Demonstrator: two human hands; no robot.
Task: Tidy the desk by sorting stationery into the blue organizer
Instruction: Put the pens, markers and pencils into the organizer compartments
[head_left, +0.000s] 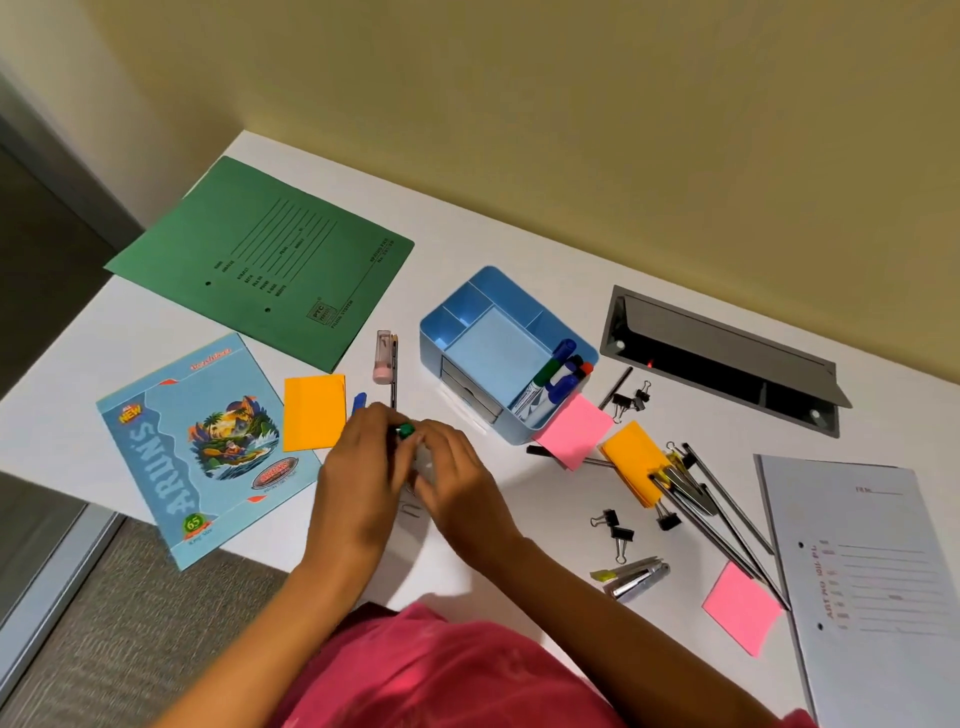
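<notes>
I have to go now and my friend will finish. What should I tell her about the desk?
Left hand and right hand are together near the desk's front edge, closed around a small green thing.
Done: markers stand in the blue organizer.
Left: pencils, binder clips, stapler, pink notes and orange notes lie loose on the desk.

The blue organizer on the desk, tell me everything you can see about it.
The blue organizer is a light blue box, apparently plastic, standing upright on the white desk. Its open top is divided into several compartments; the back ones look empty, and the front right one holds markers lying slanted. Small drawers show on its front face. A pink sticky note rests against its near right corner.
</notes>
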